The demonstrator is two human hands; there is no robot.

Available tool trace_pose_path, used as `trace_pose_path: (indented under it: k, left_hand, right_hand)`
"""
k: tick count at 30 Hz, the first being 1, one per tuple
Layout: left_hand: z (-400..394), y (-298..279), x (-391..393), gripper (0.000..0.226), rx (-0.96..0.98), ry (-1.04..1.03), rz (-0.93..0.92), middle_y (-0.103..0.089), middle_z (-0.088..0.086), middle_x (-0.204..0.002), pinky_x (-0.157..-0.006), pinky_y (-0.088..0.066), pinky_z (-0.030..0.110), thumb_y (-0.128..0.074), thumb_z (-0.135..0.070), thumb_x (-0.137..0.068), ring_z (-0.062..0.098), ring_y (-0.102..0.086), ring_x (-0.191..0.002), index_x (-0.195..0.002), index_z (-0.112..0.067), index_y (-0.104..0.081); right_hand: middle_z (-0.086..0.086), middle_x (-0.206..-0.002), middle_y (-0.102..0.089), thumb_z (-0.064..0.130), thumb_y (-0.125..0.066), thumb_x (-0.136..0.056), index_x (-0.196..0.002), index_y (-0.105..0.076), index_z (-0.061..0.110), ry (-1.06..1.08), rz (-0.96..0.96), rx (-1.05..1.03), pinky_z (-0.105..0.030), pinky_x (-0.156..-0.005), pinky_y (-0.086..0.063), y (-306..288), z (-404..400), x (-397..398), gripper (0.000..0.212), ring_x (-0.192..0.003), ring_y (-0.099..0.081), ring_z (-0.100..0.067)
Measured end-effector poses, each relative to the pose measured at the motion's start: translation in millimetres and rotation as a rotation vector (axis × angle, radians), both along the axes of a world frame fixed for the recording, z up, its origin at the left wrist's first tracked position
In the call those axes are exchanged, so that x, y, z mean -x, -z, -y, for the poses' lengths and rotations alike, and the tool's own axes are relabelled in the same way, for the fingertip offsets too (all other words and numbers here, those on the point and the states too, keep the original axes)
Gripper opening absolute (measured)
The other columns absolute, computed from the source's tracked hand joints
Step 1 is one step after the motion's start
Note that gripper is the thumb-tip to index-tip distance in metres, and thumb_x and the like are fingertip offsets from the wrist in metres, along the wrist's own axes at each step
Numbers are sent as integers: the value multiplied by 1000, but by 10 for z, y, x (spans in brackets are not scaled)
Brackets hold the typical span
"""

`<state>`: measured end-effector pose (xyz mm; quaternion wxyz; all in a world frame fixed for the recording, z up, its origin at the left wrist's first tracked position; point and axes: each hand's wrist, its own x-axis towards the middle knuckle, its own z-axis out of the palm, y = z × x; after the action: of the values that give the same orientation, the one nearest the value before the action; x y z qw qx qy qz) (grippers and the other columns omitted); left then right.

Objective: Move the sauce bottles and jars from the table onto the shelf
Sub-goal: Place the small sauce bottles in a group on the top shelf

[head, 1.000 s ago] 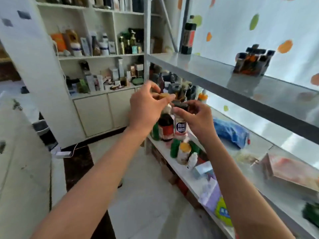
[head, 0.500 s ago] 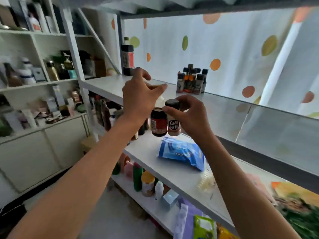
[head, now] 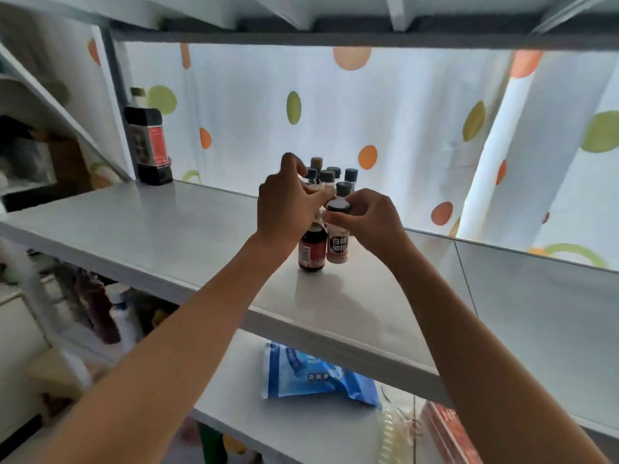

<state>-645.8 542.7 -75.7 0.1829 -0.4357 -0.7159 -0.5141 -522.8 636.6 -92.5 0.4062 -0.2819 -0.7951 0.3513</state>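
I grip a dark red-labelled sauce bottle point(head: 312, 251) in my left hand point(head: 288, 204) and a pale pepper jar point(head: 337, 244) in my right hand point(head: 366, 219), both touching down on the white shelf point(head: 160, 229) before a cluster of dark-capped bottles point(head: 330, 177); release remains.

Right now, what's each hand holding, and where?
Left hand grips the dark red-labelled sauce bottle by its top; right hand pinches the pale white-labelled shaker bottle at its dark cap.

Bright daylight glows through the spotted curtain point(head: 368, 105), backlighting the scene; the shelf point(head: 167, 226) carries soft glare and faint shadows; left edges are blurred; wide-angle distortion bends the frame.
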Motion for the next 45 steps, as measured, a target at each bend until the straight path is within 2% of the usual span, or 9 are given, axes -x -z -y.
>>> trace_pose_path:
  k: [4,7,14,19,22,28,32,38,45]
  left_hand:
    - [-194,114,107,54,-26,10,-6,-66,-3,-86,-65,-42,22,-78,-54,-71,13,-61,-73,-97,-16,-50]
    - [-220,360,65,52,-21,120,109,-67,-5,-97,-70,-43,17,-78,-50,-74,10,-60,-82,-107,-17,-55]
    - [18,798,99,65,379,337,296,-62,-4,-127,-94,-47,26,-80,-28,-79,9,-56,-112,-136,-21,-50]
    - [19,800,92,53,333,279,237,-68,-8,-105,-75,-43,10,-85,-33,-71,6,-62,-93,-119,-20,-63]
    - [-120,772,110,49,366,183,210,-65,-6,-93,-68,-45,22,-87,-40,-66,12,-61,-83,-101,-17,-63]
    - [-428,739,203,58,457,77,219,-64,3,-103,-71,-42,30,-84,-47,-68,22,-60,-90,-104,-15,-52]
    - [-455,789,185,64,443,31,246,-63,-1,-100,-71,-45,31,-82,-55,-64,22,-61,-90,-105,-15,-53]
    - [-419,836,263,46,348,98,313,-68,1,-103,-75,-45,28,-82,-39,-72,19,-63,-94,-106,-13,-63]
    - [-627,745,263,43,446,55,204,-69,6,-100,-77,-53,36,-77,-47,-75,27,-64,-91,-99,-14,-63]
  right_hand:
    - [-2,-81,-69,29,-90,-65,-91,-63,13,29,65,-22,-31,-67,-50,165,-175,75,40,-69,-59,-12]
    - [-3,-86,-69,35,-89,-64,-99,-63,21,-6,116,27,-37,-70,-55,344,-320,41,46,-78,-67,-20]
    - [-2,-95,-68,11,-84,-71,-128,-57,26,-138,194,60,-36,-74,-58,475,-369,1,65,-87,-69,-18]
    - [0,-95,-67,17,-82,-72,-123,-57,28,-72,158,90,-39,-74,-56,543,-456,77,58,-88,-68,-21]
    - [-4,-97,-66,21,-82,-69,-117,-55,26,-29,123,134,-48,-80,-57,571,-510,98,55,-90,-67,-25]
    - [-3,-100,-66,21,-80,-76,-109,-50,20,65,80,129,-35,-68,-54,598,-500,183,45,-87,-65,-20]
    - [1,-97,-66,20,-80,-76,-105,-53,19,92,98,113,-38,-77,-54,645,-482,236,40,-86,-65,-20]
    - [1,-93,-66,9,-77,-76,-97,-52,18,96,59,184,-29,-71,-49,666,-506,222,35,-85,-65,-17]
    - [-4,-83,-65,10,-82,-68,-95,-66,20,135,66,244,-47,-71,-60,582,-526,277,33,-74,-65,-23]
